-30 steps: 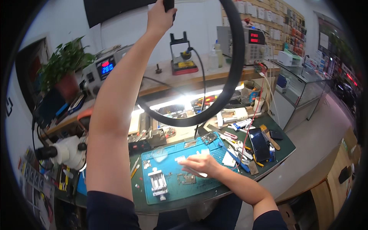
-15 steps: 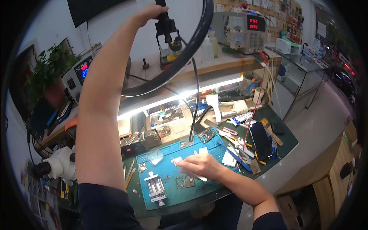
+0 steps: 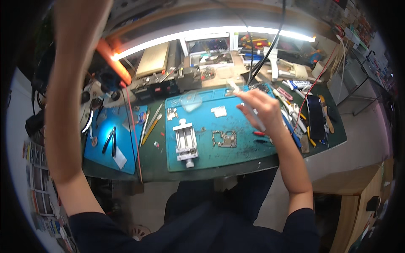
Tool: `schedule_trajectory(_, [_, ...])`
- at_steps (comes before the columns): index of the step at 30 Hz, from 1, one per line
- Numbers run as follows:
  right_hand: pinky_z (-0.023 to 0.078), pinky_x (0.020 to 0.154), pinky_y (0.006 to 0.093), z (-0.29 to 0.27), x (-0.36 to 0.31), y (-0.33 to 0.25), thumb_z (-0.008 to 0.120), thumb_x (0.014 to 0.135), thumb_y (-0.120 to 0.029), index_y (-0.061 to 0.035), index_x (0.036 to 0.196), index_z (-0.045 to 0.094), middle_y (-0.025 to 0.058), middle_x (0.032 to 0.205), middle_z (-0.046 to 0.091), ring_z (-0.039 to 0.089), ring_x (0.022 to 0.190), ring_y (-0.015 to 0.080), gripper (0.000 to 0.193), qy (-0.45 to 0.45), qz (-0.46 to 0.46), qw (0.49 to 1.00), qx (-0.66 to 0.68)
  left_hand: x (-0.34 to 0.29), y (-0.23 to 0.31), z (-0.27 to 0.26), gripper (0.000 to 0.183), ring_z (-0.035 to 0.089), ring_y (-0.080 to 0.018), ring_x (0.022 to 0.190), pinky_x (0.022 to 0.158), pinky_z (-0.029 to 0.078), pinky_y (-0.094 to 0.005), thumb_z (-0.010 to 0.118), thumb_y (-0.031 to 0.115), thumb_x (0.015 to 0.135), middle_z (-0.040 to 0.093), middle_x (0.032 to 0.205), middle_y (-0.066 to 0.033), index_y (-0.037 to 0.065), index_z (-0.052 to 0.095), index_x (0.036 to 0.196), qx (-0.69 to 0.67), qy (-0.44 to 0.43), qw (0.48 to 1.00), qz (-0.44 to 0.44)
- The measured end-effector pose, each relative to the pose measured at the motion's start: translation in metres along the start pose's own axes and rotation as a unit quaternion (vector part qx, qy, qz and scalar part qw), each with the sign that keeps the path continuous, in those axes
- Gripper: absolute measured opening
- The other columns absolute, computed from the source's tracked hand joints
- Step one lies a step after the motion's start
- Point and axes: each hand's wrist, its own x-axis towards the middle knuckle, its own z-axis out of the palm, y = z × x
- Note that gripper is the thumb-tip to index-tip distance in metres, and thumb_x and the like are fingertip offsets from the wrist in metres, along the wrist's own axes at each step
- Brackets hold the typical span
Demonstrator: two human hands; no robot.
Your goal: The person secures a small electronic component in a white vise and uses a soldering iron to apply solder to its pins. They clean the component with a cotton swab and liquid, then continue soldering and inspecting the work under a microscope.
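Observation:
My right hand is closed round a slim white tool, whose kind I cannot make out; it is held above the blue work mat. Beneath and left of that hand lie a small phone circuit board and a white piece. A metal clamping fixture stands on the mat's left part, with a clear dish behind it. My left arm reaches up along the left side. Blurred and cut off by the top edge, my left hand has its fingers hidden.
A smaller blue mat on the left carries black pliers in a bright light spot. Pens lie between the mats. At right are a dark phone and many tools. A lit tube runs along the shelf.
The view has tipped down and moved left, bringing in the smaller mat. My right hand has shifted right, away from the circuit board. My left hand has gone mostly out of the top edge.

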Motion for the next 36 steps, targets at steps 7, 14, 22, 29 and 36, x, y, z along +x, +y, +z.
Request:
schedule_trajectory(7, [0.056,0.067,0.0379,-0.008,-0.016,-0.057,0.076,0.09,-0.01,-0.0098,0.123,0.068,0.0125,0.097,0.071,0.07,0.078,0.0294,0.034,0.006,0.036,0.999,0.009,-0.255,0.147,0.04,0.024,0.07,-0.0246,0.102,0.085,0.057,-0.0311,0.061,-0.003,0.098,0.07,0.115,-0.016,-0.004,0.068,0.122,-0.71,-0.271,0.584,-0.285])
schedule_trajectory(14, [0.056,0.073,0.0358,-0.028,-0.087,-0.066,0.072,0.094,-0.005,-0.0036,0.122,0.067,0.0153,0.105,0.071,0.07,0.087,0.0274,0.028,0.036,0.092,0.991,-0.09,-0.293,0.193,0.075,0.02,0.063,-0.0288,0.103,0.089,0.05,-0.0379,0.05,0.001,0.104,0.065,0.111,-0.0162,-0.006,0.066,0.113,-0.91,-0.151,0.357,-0.146])
schedule_trajectory(22, [0.055,0.082,0.0316,-0.014,-0.111,-0.06,0.068,0.1,-0.01,0.0003,0.122,0.066,0.0131,0.108,0.071,0.07,0.095,0.0219,0.024,0.136,0.154,0.964,-0.167,-0.307,0.191,0.068,0.02,0.06,-0.0235,0.101,0.085,0.048,-0.0347,0.047,0.003,0.101,0.06,0.114,-0.0148,-0.007,0.06,0.113,-0.949,-0.154,0.185,-0.205])
schedule_trajectory(29, [0.054,0.084,0.0307,-0.008,-0.111,-0.063,0.067,0.102,-0.014,0.0004,0.122,0.067,0.013,0.108,0.073,0.07,0.096,0.0205,0.025,0.162,0.206,0.953,-0.155,-0.311,0.147,0.075,0.019,0.061,-0.0266,0.089,0.081,0.049,-0.0346,0.052,0.001,0.094,0.063,0.1,-0.0135,-0.004,0.066,0.105,-0.891,-0.283,0.327,-0.136])
schedule_trajectory(36, [0.054,0.084,0.0295,-0.015,-0.129,-0.054,0.066,0.103,-0.016,-0.0006,0.125,0.067,0.0125,0.108,0.074,0.07,0.096,0.0178,0.027,0.193,0.263,0.934,-0.144,-0.297,0.018,0.034,0.036,0.07,-0.0308,0.097,0.085,0.056,-0.0421,0.054,-0.016,0.079,0.072,0.103,-0.0152,-0.002,0.068,0.109,-0.127,-0.188,0.972,-0.063])
